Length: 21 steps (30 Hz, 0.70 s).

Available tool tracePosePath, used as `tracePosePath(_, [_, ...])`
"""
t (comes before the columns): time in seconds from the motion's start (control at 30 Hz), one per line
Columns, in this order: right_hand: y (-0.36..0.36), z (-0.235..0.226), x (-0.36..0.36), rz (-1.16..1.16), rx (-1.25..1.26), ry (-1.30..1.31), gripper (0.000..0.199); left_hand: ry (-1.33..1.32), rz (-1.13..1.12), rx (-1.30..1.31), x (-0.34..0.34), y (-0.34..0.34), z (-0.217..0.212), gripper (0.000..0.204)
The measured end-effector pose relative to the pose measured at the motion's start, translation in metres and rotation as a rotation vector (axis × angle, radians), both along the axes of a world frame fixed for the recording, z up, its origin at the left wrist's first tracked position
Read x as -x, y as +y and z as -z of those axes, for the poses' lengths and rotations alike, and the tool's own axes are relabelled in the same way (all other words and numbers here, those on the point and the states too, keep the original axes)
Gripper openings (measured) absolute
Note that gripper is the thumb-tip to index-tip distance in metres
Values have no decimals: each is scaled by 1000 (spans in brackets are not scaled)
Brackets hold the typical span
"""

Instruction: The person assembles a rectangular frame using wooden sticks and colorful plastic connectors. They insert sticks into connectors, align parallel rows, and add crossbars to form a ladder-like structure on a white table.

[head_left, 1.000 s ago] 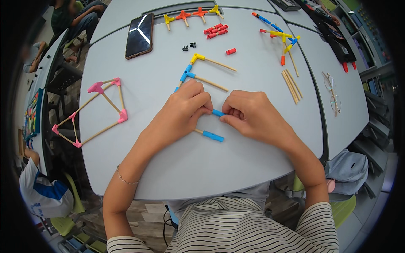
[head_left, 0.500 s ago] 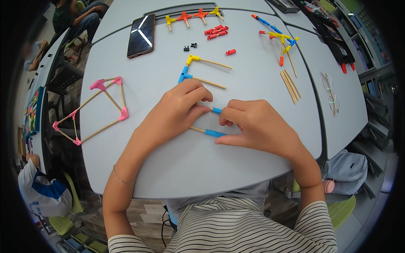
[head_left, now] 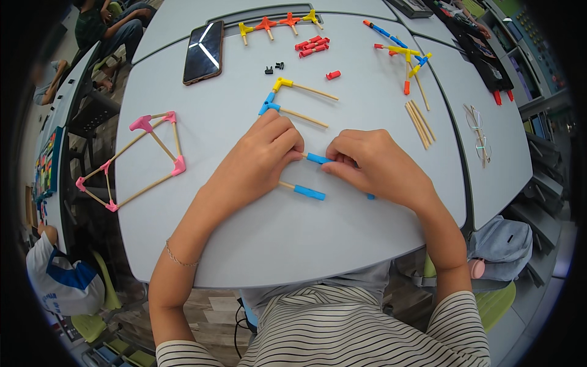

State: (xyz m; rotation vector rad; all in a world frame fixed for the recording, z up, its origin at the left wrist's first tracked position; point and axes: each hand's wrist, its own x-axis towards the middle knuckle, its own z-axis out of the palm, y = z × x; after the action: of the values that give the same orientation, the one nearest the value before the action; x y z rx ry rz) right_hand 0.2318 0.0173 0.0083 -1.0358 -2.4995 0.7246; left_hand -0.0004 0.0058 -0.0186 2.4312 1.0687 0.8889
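Here, the upper blue tube (head_left: 317,158) is held between the two hands above the surface (head_left: 275,244), its long axis laid nearly left to right, with the right end tipped slightly toward the wearer. By the right hand (head_left: 374,166) that end is gripped directly, being pinched between thumb and curled forefinger, so the tube is met more closely from the right. By the left hand (head_left: 267,153) a thin wooden stick (head_left: 304,155) is pinched at the fingertips; only a short bare length is shown before the tube's left end, and stick and tube are set roughly in line. How deeply the stick is seated cannot be told. Just nearer the wearer, the lower blue tube (head_left: 309,192) is carried on another stick (head_left: 286,184), pointed almost the same way. A blue end piece (head_left: 370,196) is mostly covered by the right hand. Beyond the left hand, a blue T-shaped connector (head_left: 268,107) is joined to a yellow elbow (head_left: 282,84), with rightward sticks (head_left: 306,118) borne by both.
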Motion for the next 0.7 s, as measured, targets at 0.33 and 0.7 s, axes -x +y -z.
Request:
tracePosePath(0.33, [0,4,3,24,8,-62,18,19,-20,-41,0,-1,0,15])
tracePosePath(0.7, [2,4,4,102,38,52,20,91,-30,-118,1,-1,2,14])
